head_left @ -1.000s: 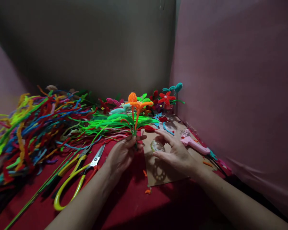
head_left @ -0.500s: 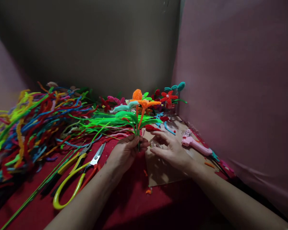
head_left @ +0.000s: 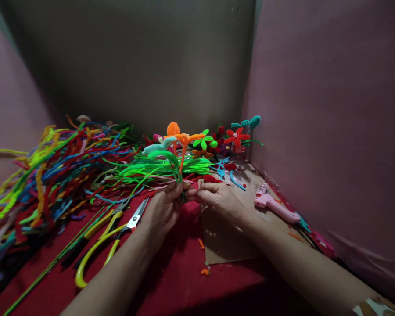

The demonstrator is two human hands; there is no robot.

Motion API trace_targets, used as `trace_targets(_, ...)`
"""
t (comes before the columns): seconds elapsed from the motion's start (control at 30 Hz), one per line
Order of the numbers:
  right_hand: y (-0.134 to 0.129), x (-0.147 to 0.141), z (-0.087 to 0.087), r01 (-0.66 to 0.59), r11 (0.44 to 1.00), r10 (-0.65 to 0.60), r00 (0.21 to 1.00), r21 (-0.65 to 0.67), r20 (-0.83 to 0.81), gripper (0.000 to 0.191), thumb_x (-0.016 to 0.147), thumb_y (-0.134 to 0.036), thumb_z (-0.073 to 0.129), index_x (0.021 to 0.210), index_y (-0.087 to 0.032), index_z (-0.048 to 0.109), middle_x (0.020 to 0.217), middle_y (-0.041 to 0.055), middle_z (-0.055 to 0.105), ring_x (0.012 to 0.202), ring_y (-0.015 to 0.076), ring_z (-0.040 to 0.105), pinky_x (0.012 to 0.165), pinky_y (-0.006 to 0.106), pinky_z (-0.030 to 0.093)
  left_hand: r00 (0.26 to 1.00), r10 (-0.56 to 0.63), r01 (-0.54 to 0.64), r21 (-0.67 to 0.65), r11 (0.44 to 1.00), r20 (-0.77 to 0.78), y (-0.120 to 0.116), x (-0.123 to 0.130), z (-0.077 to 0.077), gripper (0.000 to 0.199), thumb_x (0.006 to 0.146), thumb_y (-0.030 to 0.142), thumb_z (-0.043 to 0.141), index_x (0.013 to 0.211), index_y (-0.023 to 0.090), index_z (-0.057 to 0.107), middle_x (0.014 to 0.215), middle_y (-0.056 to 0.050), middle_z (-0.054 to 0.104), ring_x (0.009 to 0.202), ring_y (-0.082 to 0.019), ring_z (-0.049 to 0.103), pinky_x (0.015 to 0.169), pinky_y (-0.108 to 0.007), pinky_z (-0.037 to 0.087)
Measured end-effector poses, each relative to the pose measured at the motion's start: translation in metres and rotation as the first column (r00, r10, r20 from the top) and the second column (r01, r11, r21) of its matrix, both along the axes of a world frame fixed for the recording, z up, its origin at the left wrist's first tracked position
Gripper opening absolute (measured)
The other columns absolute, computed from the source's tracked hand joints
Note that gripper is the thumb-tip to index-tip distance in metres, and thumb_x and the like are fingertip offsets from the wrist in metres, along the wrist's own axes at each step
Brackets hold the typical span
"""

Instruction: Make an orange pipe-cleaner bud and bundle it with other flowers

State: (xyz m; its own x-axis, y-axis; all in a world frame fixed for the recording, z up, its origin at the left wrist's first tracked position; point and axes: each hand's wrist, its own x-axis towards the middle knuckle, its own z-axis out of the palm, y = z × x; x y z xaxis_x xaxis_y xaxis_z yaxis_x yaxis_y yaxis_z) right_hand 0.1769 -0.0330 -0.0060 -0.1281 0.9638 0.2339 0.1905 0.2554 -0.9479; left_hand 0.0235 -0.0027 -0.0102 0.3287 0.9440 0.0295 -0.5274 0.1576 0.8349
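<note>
My left hand (head_left: 167,204) is closed around the green stems of a small upright bunch of pipe cleaner flowers (head_left: 183,140). An orange bud (head_left: 173,128), orange petals, a pale teal piece (head_left: 158,146) and a curved green leaf (head_left: 164,155) rise above the fingers. My right hand (head_left: 222,198) is closed in a pinch beside the left fingertips, just right of the stems. Whatever lies between its fingers, if anything, is hidden. Below and behind it lies a sheet of brown cardboard (head_left: 227,245).
Yellow-handled scissors (head_left: 107,245) and pliers (head_left: 108,219) lie left of my forearm. A heap of coloured pipe cleaners (head_left: 52,171) covers the left side. Green stems (head_left: 134,171) lie behind. A pink glue gun (head_left: 274,204) rests on the right; finished flowers (head_left: 236,137) stand at the back.
My right hand has moved left to the left hand's fingertips, and its spread fingers have closed into a pinch. The bunch has shifted slightly left in view, still in my left hand.
</note>
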Motion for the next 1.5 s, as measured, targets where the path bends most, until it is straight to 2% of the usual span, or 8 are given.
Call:
trace_targets(0.17,-0.001,0.006,-0.005,0.042,0.999,-0.045,0.995,-0.035,-0.086,0.008,0.064,-0.017,0.06,0.064,-0.015,0.068,0.063,-0.0012,0.058,0.062,0.0114,0.049,0.063,0.025,0.038,1.0,-0.005,0.005,-0.023,1.0,-0.011,-0.006,0.004,0.002,0.001,0.072,0.008,0.064,0.071,0.008,0.065,0.069,-0.006,0.068,0.061,-0.015,0.066,0.056,-0.022,0.053)
trace_targets(0.33,-0.001,0.015,0.001,0.15,0.988,-0.141,0.963,0.022,-0.229,0.01,0.068,-0.024,0.063,0.062,-0.017,0.067,0.062,-0.0005,0.059,0.062,0.0118,0.047,0.065,0.027,0.039,0.998,0.037,-0.037,0.012,0.999,-0.05,-0.009,0.005,0.003,0.005,0.073,0.012,0.065,0.075,0.008,0.066,0.078,-0.009,0.07,0.062,-0.014,0.065,0.053,-0.022,0.051)
trace_targets(0.5,-0.001,0.013,0.001,0.01,0.994,0.023,0.956,0.11,-0.294,0.016,0.072,-0.031,0.064,0.063,-0.018,0.066,0.066,-0.0001,0.057,0.066,0.0124,0.049,0.065,0.027,0.04,0.989,-0.02,0.025,0.033,0.999,-0.144,-0.017,0.011,0.0,0.015,0.073,0.022,0.067,0.079,0.008,0.066,0.071,-0.009,0.068,0.058,-0.014,0.062,0.055,-0.024,0.049)
trace_targets(0.63,0.001,0.003,-0.004,-0.066,0.996,0.085,0.917,0.063,-0.39,0.017,0.069,-0.033,0.068,0.063,-0.018,0.063,0.06,-0.002,0.055,0.058,0.0115,0.048,0.058,0.026,0.041,0.98,-0.088,0.102,0.067,0.993,-0.177,-0.023,0.015,-0.003,0.016,0.076,0.023,0.063,0.08,0.008,0.066,0.069,-0.006,0.065,0.056,-0.013,0.061,0.055,-0.024,0.049)
trace_targets(0.97,-0.004,0.001,0.001,0.058,0.99,-0.035,0.983,0.129,-0.18,0.021,0.074,-0.027,0.06,0.056,-0.017,0.056,0.054,-0.0031,0.051,0.055,0.0108,0.046,0.058,0.024,0.038,0.955,-0.169,0.205,0.132,0.97,-0.246,-0.024,0.01,-0.003,0.021,0.081,0.027,0.055,0.072,0.01,0.063,0.06,-0.006,0.064,0.053,-0.013,0.06,0.056,-0.025,0.047)
trace_targets(1.2,-0.006,0.004,-0.005,0.08,0.986,-0.07,0.995,0.146,-0.07,0.022,0.078,-0.032,0.056,0.061,-0.017,0.057,0.06,-0.0014,0.054,0.061,0.0128,0.05,0.06,0.024,0.039,0.93,-0.119,0.176,0.139,0.975,-0.347,-0.024,0.013,0.003,0.016,0.077,0.023,0.059,0.068,0.011,0.064,0.059,-0.006,0.065,0.051,-0.014,0.06,0.056,-0.024,0.045)
trace_targets(1.33,-0.007,0.002,-0.006,0.1,0.987,-0.086,0.99,0.128,-0.109,0.022,0.078,-0.032,0.057,0.061,-0.018,0.058,0.06,-0.0007,0.056,0.062,0.0138,0.051,0.062,0.025,0.04,0.929,-0.137,0.198,0.148,0.969,-0.345,-0.024,0.013,0.001,0.018,0.08,0.024,0.056,0.069,0.012,0.063,0.058,-0.006,0.065,0.051,-0.013,0.059,0.056,-0.024,0.044)
trace_targets(1.5,-0.007,0.001,-0.004,0.013,0.999,-0.004,0.965,0.03,-0.261,0.022,0.076,-0.033,0.06,0.059,-0.018,0.059,0.054,-0.0011,0.055,0.055,0.0136,0.052,0.058,0.027,0.041,0.93,-0.228,0.273,0.127,0.954,-0.287,-0.023,0.01,-0.001,0.02,0.082,0.024,0.053,0.069,0.012,0.062,0.056,-0.004,0.063,0.048,-0.013,0.058,0.055,-0.025,0.044)
